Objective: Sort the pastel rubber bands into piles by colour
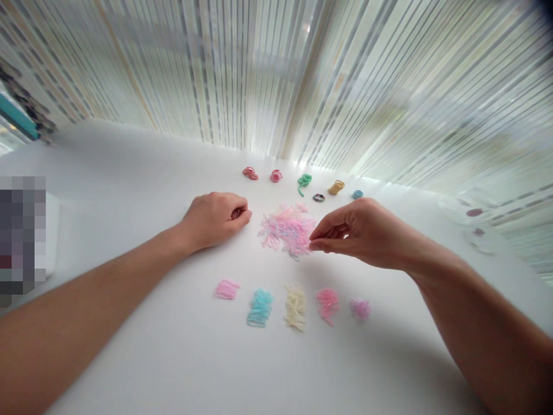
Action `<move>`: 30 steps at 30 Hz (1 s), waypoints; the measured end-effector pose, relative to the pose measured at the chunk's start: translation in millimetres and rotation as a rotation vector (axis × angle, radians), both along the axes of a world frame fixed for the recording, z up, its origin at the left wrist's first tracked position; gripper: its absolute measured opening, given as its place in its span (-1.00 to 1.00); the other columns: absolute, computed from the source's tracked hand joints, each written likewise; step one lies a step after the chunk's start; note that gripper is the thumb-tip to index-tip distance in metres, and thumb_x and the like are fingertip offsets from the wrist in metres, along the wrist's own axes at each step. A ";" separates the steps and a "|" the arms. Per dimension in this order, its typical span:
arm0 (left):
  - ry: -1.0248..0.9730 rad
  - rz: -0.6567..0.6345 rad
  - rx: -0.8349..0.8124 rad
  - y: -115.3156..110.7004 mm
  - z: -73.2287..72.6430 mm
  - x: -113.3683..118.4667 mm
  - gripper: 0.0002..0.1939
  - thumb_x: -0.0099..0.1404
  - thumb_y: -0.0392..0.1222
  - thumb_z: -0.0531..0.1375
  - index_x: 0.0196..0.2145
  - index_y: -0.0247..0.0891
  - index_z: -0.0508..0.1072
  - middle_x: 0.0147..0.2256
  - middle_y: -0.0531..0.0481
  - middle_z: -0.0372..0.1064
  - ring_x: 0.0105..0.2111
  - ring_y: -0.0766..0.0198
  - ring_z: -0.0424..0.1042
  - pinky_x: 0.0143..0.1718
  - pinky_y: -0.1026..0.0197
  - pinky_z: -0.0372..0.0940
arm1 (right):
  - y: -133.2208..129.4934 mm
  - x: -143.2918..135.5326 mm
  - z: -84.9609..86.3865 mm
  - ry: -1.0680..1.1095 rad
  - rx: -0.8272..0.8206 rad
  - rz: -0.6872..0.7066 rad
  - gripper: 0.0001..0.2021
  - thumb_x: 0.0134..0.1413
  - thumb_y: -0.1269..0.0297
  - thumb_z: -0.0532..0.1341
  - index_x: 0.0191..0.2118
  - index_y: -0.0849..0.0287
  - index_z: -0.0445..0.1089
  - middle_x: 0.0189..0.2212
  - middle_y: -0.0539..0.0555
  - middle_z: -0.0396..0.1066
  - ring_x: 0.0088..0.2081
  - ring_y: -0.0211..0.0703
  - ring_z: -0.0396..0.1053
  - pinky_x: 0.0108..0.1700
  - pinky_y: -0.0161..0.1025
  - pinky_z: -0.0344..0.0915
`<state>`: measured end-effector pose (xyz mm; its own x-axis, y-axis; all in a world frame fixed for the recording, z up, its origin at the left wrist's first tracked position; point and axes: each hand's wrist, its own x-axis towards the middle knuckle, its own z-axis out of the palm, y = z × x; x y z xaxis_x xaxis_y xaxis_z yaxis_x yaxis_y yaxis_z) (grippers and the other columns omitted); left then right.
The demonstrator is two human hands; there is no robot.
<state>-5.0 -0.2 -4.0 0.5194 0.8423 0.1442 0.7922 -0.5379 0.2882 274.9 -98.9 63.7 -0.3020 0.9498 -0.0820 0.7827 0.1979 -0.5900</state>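
Note:
A loose pile of thin pastel elastic bands [287, 227], mostly pink with some pale blue, lies mid-table. At its right edge my right hand [360, 233] has thumb and fingers pinched together; whatever is between the tips is too small to make out. Left of the pile, my left hand [218, 219] rests on the table with curled fingers, their inside hidden. Nearer me lies a row of small sorted heaps: pink bands [227, 289], blue bands [260, 308], cream bands [295, 308], coral-pink bands [328, 305] and lilac bands [360, 309].
Behind the pile sit red coils [250, 173], a pink coil [276, 176], a green coil [305, 181], a multicoloured ring [318, 197], a tan roll [336, 187] and a blue coil [358, 194]. A string curtain [224, 75] hangs along the white table's [173, 346] far edge.

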 end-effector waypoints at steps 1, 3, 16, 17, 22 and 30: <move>-0.001 0.000 0.000 -0.2 0.0 -0.2 -0.68 0.34 0.05 0.05 -0.47 -0.19 0.33 -0.39 -0.01 0.45 -0.41 0.22 0.27 -0.36 0.10 -0.01 | 0.3 0.3 -0.5 0.006 -0.002 0.000 -0.84 0.10 0.15 0.43 -0.33 0.10 0.72 -0.49 0.01 0.64 -0.47 -0.20 0.52 -0.45 -0.28 0.33; 0.000 -0.001 -0.002 -0.5 0.2 -0.3 -0.68 0.34 0.05 0.04 -0.46 -0.18 0.33 -0.40 0.00 0.44 -0.41 0.22 0.27 -0.36 0.10 -0.01 | 1.0 1.1 -1.7 0.017 -0.005 -0.005 -0.85 0.10 0.17 0.42 -0.32 0.10 0.72 -0.47 0.02 0.65 -0.45 -0.19 0.54 -0.43 -0.28 0.35; 0.017 -0.004 0.014 -0.5 1.6 0.6 -0.68 0.35 0.03 0.07 -0.46 -0.18 0.39 -0.39 -0.01 0.49 -0.40 0.20 0.34 -0.37 0.11 0.02 | 4.1 4.4 -9.5 -0.034 -0.035 -0.032 -0.89 0.06 0.23 0.43 -0.29 0.05 0.72 -0.48 -0.02 0.65 -0.40 -0.10 0.59 -0.34 -0.21 0.41; 0.017 -0.003 0.012 -0.7 1.8 0.8 -0.69 0.35 0.02 0.06 -0.46 -0.18 0.39 -0.39 -0.01 0.48 -0.40 0.20 0.34 -0.37 0.11 0.02 | 4.5 5.2 -10.5 -0.042 -0.045 -0.031 -0.89 0.06 0.23 0.43 -0.29 0.05 0.72 -0.49 -0.03 0.65 -0.40 -0.10 0.58 -0.35 -0.21 0.40; 0.012 -0.002 0.002 -1.5 3.0 1.7 -0.69 0.33 0.03 0.06 -0.46 -0.18 0.39 -0.39 -0.03 0.48 -0.41 0.20 0.32 -0.37 0.10 0.00 | 5.9 7.5 -11.4 -0.073 -0.122 -0.023 -0.93 0.06 0.25 0.42 -0.35 0.07 0.70 -0.56 -0.05 0.60 -0.46 -0.15 0.55 -0.43 -0.26 0.34; 0.014 -0.003 -0.001 -0.8 2.3 0.9 -0.68 0.35 0.05 0.04 -0.46 -0.18 0.34 -0.40 -0.02 0.45 -0.41 0.22 0.28 -0.36 0.11 -0.02 | 4.6 7.2 -9.3 -0.030 -0.162 0.015 -0.93 0.05 0.27 0.45 -0.34 0.12 0.69 -0.47 0.00 0.65 -0.38 -0.11 0.61 -0.38 -0.27 0.41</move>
